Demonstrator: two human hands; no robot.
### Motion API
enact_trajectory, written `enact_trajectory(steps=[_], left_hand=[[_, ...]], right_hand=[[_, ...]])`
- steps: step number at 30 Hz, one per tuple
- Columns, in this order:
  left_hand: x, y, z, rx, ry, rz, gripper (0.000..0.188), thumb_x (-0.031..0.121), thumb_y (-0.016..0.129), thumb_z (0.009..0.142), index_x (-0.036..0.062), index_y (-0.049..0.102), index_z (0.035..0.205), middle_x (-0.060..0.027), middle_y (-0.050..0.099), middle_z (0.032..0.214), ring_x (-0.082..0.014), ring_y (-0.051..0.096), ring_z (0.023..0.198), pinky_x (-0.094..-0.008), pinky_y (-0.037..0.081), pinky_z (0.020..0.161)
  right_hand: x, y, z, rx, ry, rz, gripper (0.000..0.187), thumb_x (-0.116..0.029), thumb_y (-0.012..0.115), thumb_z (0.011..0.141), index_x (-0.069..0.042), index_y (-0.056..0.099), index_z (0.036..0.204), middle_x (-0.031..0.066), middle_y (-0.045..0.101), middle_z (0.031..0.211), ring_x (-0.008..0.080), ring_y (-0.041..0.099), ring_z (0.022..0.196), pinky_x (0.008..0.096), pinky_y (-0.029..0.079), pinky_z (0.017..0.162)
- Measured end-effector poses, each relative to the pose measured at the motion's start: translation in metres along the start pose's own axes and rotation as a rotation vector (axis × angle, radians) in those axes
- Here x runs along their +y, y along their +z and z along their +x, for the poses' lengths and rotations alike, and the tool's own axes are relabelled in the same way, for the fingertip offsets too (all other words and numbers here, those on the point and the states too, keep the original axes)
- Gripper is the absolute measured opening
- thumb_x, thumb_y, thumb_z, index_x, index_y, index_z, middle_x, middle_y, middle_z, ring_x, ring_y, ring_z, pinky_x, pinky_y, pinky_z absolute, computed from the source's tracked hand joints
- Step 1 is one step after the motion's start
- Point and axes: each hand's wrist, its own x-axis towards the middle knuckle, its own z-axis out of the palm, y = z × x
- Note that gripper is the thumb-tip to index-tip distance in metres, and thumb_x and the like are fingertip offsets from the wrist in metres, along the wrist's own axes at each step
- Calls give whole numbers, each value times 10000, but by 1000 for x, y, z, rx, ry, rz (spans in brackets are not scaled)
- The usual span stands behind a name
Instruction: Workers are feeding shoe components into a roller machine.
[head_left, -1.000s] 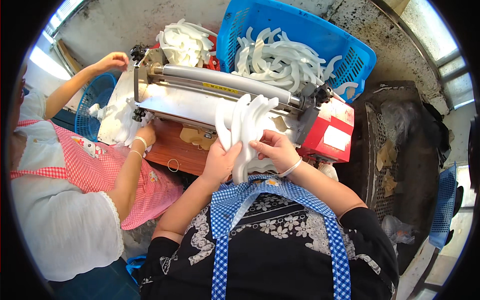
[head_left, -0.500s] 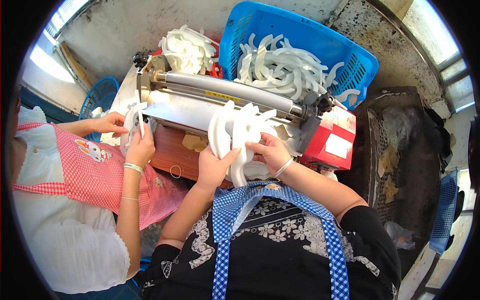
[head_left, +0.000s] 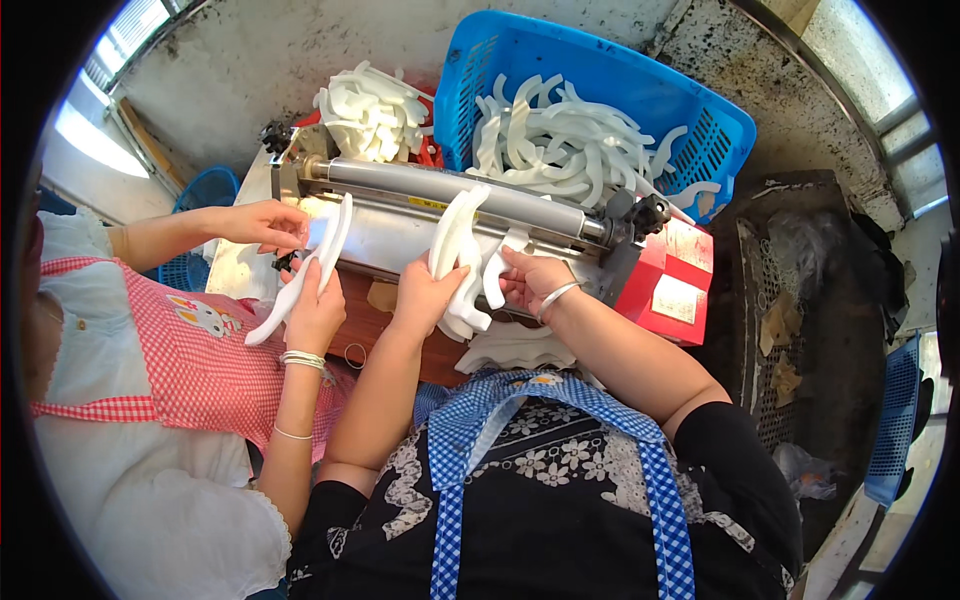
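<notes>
My left hand (head_left: 428, 297) is closed around a small bundle of white curved foam pieces (head_left: 458, 262), held upright in front of the steel roller. Beside it my right hand (head_left: 540, 280) grips a shorter white curved piece (head_left: 494, 278) between thumb and fingers, apart from the bundle. More white wavy pieces (head_left: 515, 348) lie against my blue checked apron, below both hands. The roller machine (head_left: 455, 193), with a long silver cylinder, stands just beyond my hands.
On the left a co-worker's hand (head_left: 315, 315) holds a white curved strip (head_left: 335, 240). A blue basket (head_left: 600, 55) of similar strips stands behind the machine, next to a white heap (head_left: 372, 112) on red. The machine's red end box (head_left: 668, 275) is at right.
My right hand has come away from the bundle with one short piece, while my left keeps the rest. The co-worker's strip has tilted and moved right, with one hand off it.
</notes>
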Motion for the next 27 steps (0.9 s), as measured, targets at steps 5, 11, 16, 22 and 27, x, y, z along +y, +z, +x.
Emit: enact_trajectory(steps=[5,11,16,22,27], left_hand=[[19,1,-3,135,10,-224,128,40,583,778,-18,554,889,-38,581,773,-89,530,684,-228,434,607],[21,-4,-55,218,258,-220,131,19,559,796,-34,513,907,-49,570,771,-95,528,662,-215,442,603],[6,-14,-76,164,130,-277,160,4,554,794,-21,496,941,-46,550,820,-92,529,700,-204,445,600],[4,-3,-97,230,102,-301,187,19,556,795,-15,481,963,-50,533,880,-85,512,761,-215,435,651],[-4,3,-99,242,61,-283,173,34,556,792,-7,488,945,-56,544,864,-87,517,753,-222,436,646]], right_hand=[[9,-7,-33,-69,-11,-139,167,-196,581,804,-47,546,870,50,610,747,99,555,592,210,416,502],[11,-31,-55,-163,-157,-373,172,-196,592,792,-42,542,850,52,610,728,91,540,555,185,386,473],[-40,-12,-61,-186,-608,-693,151,-123,590,793,-8,531,871,40,594,731,75,544,616,183,429,544],[-144,43,-10,147,-1267,-1735,320,-141,605,720,-71,496,1012,81,582,901,218,562,794,338,444,670],[-149,42,83,-131,-1180,-2553,586,-133,566,738,-309,377,1263,116,409,1211,266,413,1113,373,400,841]])
